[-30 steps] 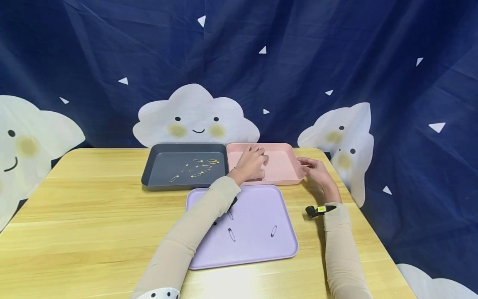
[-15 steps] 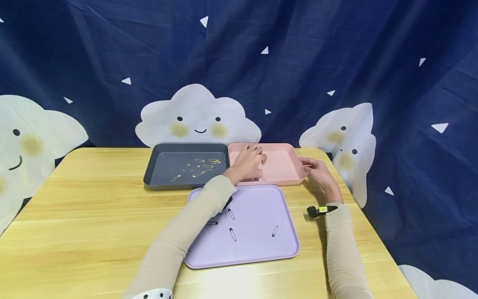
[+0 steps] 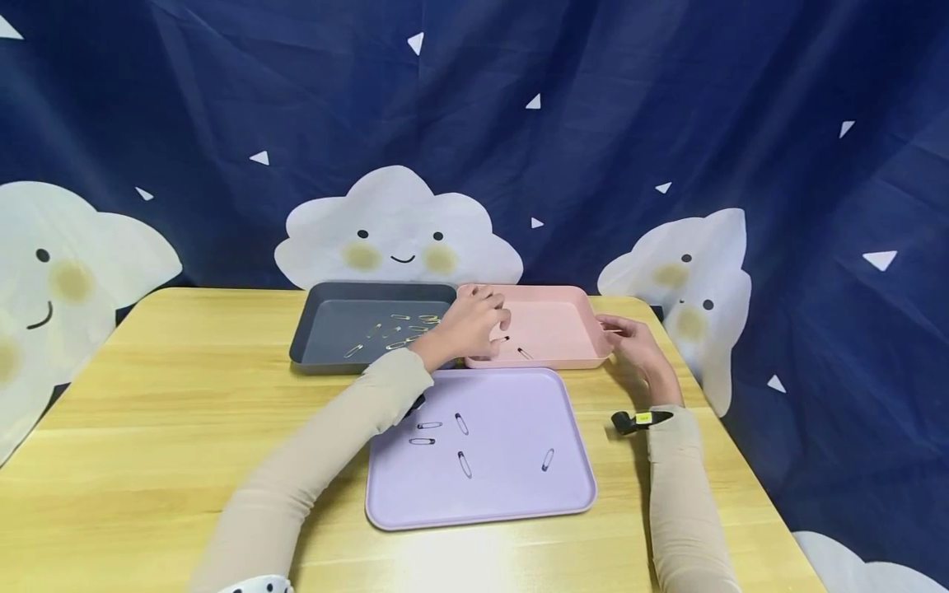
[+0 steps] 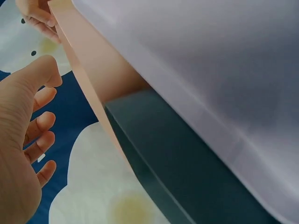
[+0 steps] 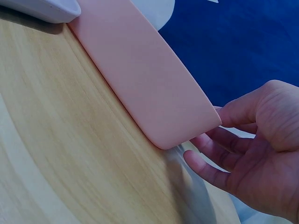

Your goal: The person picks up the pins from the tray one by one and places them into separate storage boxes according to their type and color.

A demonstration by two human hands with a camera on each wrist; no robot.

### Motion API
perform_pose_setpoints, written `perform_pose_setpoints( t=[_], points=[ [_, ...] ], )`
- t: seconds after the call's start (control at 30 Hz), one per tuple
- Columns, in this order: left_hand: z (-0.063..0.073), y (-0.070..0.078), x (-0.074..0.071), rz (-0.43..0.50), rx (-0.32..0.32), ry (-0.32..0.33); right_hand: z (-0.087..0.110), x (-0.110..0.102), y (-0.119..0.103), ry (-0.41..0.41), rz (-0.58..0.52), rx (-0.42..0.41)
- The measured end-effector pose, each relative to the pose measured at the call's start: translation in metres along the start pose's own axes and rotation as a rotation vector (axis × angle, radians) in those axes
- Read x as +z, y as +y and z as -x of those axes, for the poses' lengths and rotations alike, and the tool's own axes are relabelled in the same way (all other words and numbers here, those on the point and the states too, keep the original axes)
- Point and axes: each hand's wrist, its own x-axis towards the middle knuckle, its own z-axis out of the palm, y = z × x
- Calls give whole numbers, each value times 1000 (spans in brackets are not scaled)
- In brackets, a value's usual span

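My left hand (image 3: 465, 323) hovers over the left part of the pink tray (image 3: 556, 317), its fingers loosely bent with nothing between them; the left wrist view also shows the fingers (image 4: 41, 127) bare. Two black safety pins (image 3: 525, 353) lie in the pink tray near that hand. At the tray's right end, my right hand (image 3: 636, 344) holds the rim, thumb on the edge and fingers outside the wall, as in the right wrist view (image 5: 261, 135). In front, the lavender tray (image 3: 511, 498) bears several black safety pins (image 3: 464, 464).
A dark grey tray (image 3: 329, 317) adjoins the pink one on the left, with several gold safety pins (image 3: 353, 351) in it. The trays are on a wooden table (image 3: 185, 395). A navy curtain (image 3: 578, 165) with cloud faces hangs behind the table's far edge.
My left hand and forearm have moved left, uncovering black safety pins in the pink and lavender trays. My right hand keeps its place at the pink tray's right end.
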Motion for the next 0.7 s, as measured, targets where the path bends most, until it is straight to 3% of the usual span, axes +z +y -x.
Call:
perform_pose_setpoints(
  t=[0.27,0.43,0.7],
  points=[
    [24,-1,-9,-14,114,44,3,0,-4,2,24,11],
    [35,1,-13,-9,166,-23,0,0,0,8,32,27],
    [51,5,-18,57,228,-119,16,2,-30,-14,28,10]
  ],
)
